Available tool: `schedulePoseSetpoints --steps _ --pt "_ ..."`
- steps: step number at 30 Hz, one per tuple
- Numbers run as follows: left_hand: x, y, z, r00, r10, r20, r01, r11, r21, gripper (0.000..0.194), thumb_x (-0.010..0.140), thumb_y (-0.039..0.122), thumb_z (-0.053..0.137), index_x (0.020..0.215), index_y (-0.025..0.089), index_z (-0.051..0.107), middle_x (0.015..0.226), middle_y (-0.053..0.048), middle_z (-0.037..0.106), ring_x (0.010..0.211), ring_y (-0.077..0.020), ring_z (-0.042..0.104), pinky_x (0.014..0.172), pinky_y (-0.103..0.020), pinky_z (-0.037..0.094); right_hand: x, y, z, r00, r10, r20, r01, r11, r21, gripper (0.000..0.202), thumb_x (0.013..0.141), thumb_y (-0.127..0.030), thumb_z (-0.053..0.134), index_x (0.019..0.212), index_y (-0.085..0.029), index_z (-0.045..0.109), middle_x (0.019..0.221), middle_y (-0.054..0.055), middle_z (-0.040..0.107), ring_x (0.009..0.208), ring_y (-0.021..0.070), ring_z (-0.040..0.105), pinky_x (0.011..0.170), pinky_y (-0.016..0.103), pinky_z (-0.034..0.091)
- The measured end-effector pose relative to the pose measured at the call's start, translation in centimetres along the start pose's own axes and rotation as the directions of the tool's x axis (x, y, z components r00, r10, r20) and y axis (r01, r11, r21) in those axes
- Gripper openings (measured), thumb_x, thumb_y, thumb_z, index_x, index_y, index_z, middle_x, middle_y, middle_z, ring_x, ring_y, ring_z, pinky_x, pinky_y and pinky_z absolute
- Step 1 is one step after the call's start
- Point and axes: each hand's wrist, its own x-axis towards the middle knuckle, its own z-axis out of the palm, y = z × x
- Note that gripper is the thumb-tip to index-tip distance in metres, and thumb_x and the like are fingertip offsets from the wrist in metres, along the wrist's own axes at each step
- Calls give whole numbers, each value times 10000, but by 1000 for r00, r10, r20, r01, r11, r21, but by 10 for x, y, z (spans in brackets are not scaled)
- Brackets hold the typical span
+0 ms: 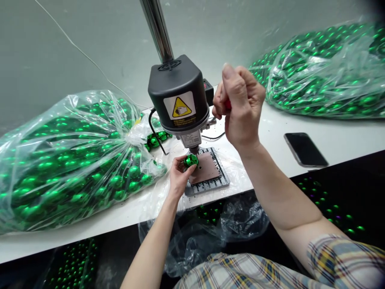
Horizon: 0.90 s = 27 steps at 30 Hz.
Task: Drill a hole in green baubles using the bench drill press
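Observation:
Under the head of a black drill press (177,96), my left hand (180,174) pinches a shiny green ball (191,161) between thumb and fingers. The ball is just below the chuck (194,149), over a brownish square pad (207,170) with a small hole. That pad lies on a slotted grey metal base (224,180) strewn with dark shavings. My right hand (242,102) is raised at the right of the press, its fingers wrapped round a red knob (227,104) that shows only in part.
A big clear bag of green balls (75,156) fills the left of the white table (264,136); another bag (327,76) lies at the back right. A phone (305,149) rests near the right edge. Crumpled clear plastic (240,220) hangs below the front edge.

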Motion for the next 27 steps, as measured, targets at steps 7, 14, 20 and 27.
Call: schedulePoseSetpoints --steps 7,14,20,27 --pt "-2 -10 6 994 89 68 -96 989 110 486 685 316 886 1091 192 649 1188 -101 713 1030 -216 685 920 -360 536 -1 -1 0 1000 -16 8 16 1000 -19 523 916 -555 657 637 -221 365 519 -72 329 432 39 317 414 223 269" --pt "-4 -14 16 989 138 59 -146 976 163 484 711 306 850 1131 204 632 1169 -91 709 993 -209 674 917 -360 532 -2 1 0 1000 -11 0 11 999 -36 522 924 -564 640 649 -220 358 527 -71 333 440 39 323 415 215 268" --pt "-3 -13 13 993 107 47 -113 984 140 513 726 269 808 1200 199 624 1125 -76 721 1004 -199 679 915 -335 520 -4 -1 0 1000 -25 0 25 999 -31 515 934 -540 638 645 -222 353 521 -72 334 435 43 312 428 231 265" --pt "-4 -5 9 986 128 103 -145 972 185 545 682 200 830 1200 209 664 1155 -72 720 1060 -223 679 969 -346 512 -4 1 0 1000 -19 -23 16 991 -130 569 900 -691 571 649 -238 337 515 -59 361 433 72 314 414 271 268"
